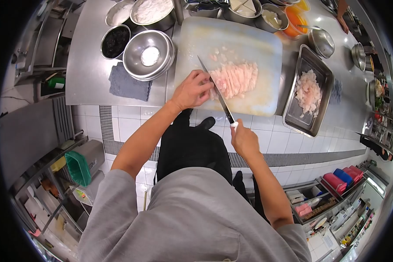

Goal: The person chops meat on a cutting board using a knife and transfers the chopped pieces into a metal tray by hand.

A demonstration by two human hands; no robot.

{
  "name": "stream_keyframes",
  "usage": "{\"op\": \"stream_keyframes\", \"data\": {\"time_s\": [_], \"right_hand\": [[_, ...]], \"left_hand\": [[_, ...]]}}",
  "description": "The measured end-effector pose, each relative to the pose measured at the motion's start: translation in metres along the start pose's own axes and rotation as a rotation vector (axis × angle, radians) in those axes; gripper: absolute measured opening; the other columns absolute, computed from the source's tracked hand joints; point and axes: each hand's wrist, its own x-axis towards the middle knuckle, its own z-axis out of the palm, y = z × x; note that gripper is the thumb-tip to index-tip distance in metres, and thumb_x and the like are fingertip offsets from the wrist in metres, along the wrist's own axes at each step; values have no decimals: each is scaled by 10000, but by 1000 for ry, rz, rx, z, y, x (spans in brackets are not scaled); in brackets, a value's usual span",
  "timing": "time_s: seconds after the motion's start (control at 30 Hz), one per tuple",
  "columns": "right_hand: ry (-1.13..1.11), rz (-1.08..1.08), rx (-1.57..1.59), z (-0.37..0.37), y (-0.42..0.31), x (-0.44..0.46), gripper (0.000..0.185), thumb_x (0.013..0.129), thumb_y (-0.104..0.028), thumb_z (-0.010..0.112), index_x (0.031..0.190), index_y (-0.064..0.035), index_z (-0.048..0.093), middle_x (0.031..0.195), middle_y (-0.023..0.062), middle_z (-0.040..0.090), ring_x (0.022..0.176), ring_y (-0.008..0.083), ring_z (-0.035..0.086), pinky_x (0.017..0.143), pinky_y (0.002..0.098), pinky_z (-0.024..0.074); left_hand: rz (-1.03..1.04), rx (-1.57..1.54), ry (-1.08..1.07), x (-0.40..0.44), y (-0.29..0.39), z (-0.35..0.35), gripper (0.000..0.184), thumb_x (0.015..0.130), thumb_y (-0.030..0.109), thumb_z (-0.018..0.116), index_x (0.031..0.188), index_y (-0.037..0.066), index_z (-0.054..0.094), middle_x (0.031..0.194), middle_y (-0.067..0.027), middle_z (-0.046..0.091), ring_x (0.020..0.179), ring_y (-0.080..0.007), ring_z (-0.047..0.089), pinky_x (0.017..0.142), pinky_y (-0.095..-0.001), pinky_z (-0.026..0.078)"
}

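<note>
Sliced meat [238, 79] on the board [229, 37], its row running left to right, ahead of the right hand [244, 140] and right of the nearer left hand [195, 89]. The right is closed round the handle of the knife [221, 97]; the left's fingers curl at the meat's near end, grip unclear. The blade slants between. Bowls [136, 64], left; tray [302, 121], right.

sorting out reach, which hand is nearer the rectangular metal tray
Right: the right hand, gripping the knife handle, is left of the metal tray; the left hand, over the cutting board, is farther left.
</note>
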Motion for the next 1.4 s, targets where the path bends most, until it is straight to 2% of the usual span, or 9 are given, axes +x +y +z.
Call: {"op": "stream_keyframes", "data": {"time_s": [0.1,0.33,0.6,0.7,0.77,0.93,1.1,1.3,1.4], "right_hand": [[110,-34,-7,9,-8,28,268,999,-263,517,1074,-6,513,738,261,674,687,455,672,627,555,521],[31,-53,-49,-34,-14,0,299,997,-275,520,1130,-7,517,725,258,670,673,453,667,623,542,524],[2,-30,39,-12,-22,17,310,1009,-266,495,1167,-1,519,727,249,676,683,445,675,643,557,520],[66,-57,-12,-11,-14,-2,280,1005,-265,510,1112,-6,521,727,247,679,665,437,676,619,537,524],[-22,31,6,-1,-8,-5,281,1006,-268,510,1106,-5,524,727,250,679,671,440,677,623,537,526],[81,-36,58,1,-16,23,271,1003,-259,513,1114,-11,529,720,247,678,661,424,679,609,544,523],[70,-23,-8,-4,19,12,285,1003,-280,521,1114,-18,517,684,245,657,662,446,665,608,551,507],[106,-25,36,-6,4,31,318,1008,-292,510,1138,-2,524,682,252,653,662,461,658,617,550,502],[97,-5,38,-16,-3,15,345,1010,-297,504,1171,7,530,690,257,658,662,453,662,621,544,507]], "left_hand": [[-4,-1,-5,-2,-1,0,255,708,43,700,950,107,651,1075,-69,581,1061,-318,551,853,-396,528],[11,-7,22,-2,-1,-2,269,707,37,720,960,103,659,1084,-85,569,1042,-323,557,869,-398,511],[-1,-20,4,-1,-3,-2,273,711,39,719,970,101,661,1076,-81,566,1023,-312,560,856,-396,513],[-14,2,-4,-2,0,-1,273,714,39,718,975,100,662,1081,-79,568,1025,-311,562,858,-398,513],[-18,-15,6,-2,-2,0,268,715,39,718,971,98,661,1083,-80,574,1028,-313,562,859,-397,514],[-18,-10,8,-4,0,-1,273,714,35,721,974,94,665,1100,-82,587,1029,-322,563,869,-394,515],[7,10,-6,3,-1,-1,271,727,41,725,988,86,669,1125,-84,596,1040,-327,570,887,-398,515],[16,-26,-48,9,-3,-10,282,741,33,717,1015,87,679,1128,-90,601,1088,-347,578,913,-415,507],[-57,-14,86,5,2,-24,308,732,20,719,1030,87,681,1117,-82,603,1096,-329,579,926,-408,504]]}}
